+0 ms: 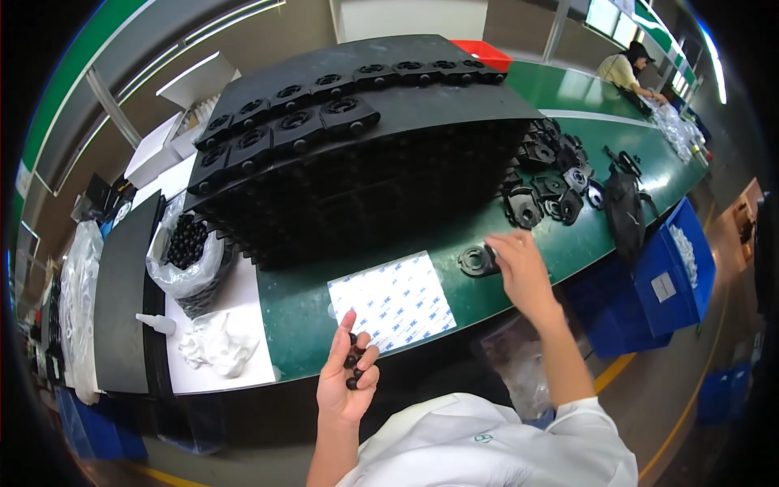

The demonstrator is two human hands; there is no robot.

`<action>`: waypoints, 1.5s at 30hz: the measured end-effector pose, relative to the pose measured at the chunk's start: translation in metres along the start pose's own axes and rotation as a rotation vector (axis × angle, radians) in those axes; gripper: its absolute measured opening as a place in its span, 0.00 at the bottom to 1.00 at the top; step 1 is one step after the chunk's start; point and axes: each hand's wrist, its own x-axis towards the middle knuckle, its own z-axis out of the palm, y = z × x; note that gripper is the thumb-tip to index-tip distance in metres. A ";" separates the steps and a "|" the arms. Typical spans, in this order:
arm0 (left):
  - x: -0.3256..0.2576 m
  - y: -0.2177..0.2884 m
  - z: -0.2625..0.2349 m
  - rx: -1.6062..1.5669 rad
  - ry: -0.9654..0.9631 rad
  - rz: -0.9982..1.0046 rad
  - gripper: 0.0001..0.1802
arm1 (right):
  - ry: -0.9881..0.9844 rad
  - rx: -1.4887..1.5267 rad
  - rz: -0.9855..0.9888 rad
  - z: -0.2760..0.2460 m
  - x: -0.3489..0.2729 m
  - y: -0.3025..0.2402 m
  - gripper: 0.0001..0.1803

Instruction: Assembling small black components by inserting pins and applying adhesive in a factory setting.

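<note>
My left hand (347, 377) is curled, palm up, around several small black balls (353, 361) at the table's front edge. My right hand (521, 264) reaches over the green table, its fingertips pinched at the right end of a black plastic part (477, 261) with a round ring opening. That part lies flat on the table. Between my hands, nearer the left one, is a white sheet (393, 300) with a repeated blue print.
Black boards (357, 162) are stacked high behind, with rows of black parts (341, 105) on top. To the right lies a heap of similar parts (552, 174). Left stands a bag of black balls (187, 243), with a white bottle (156, 323) and crumpled white material (217, 345). Blue bins (657, 284) stand right.
</note>
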 end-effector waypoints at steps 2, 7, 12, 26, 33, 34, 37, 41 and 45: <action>-0.002 0.001 0.001 0.007 0.018 0.001 0.18 | -0.152 0.004 -0.055 -0.004 0.014 0.006 0.25; -0.002 0.001 -0.007 0.086 0.036 0.060 0.12 | -0.402 -0.113 -0.026 -0.029 0.030 0.006 0.21; -0.005 0.005 -0.019 0.070 0.101 0.114 0.10 | -0.298 0.188 -0.032 -0.018 0.030 -0.025 0.09; -0.006 0.011 -0.018 0.057 0.156 0.168 0.12 | -0.224 1.042 0.324 0.084 -0.008 -0.115 0.06; -0.006 0.013 -0.020 0.037 0.162 0.162 0.12 | -0.119 0.816 0.201 0.090 -0.009 -0.113 0.06; -0.006 0.013 -0.021 0.038 0.154 0.158 0.12 | -0.088 0.807 0.191 0.090 -0.009 -0.114 0.06; -0.007 0.013 -0.018 0.046 0.155 0.158 0.12 | -0.063 0.855 0.215 0.090 -0.010 -0.115 0.06; -0.005 0.013 -0.019 0.050 0.157 0.153 0.12 | -0.050 0.722 0.031 0.088 -0.009 -0.117 0.09; -0.003 0.012 -0.016 0.068 0.128 0.158 0.13 | -0.042 0.669 -0.081 0.088 -0.008 -0.119 0.10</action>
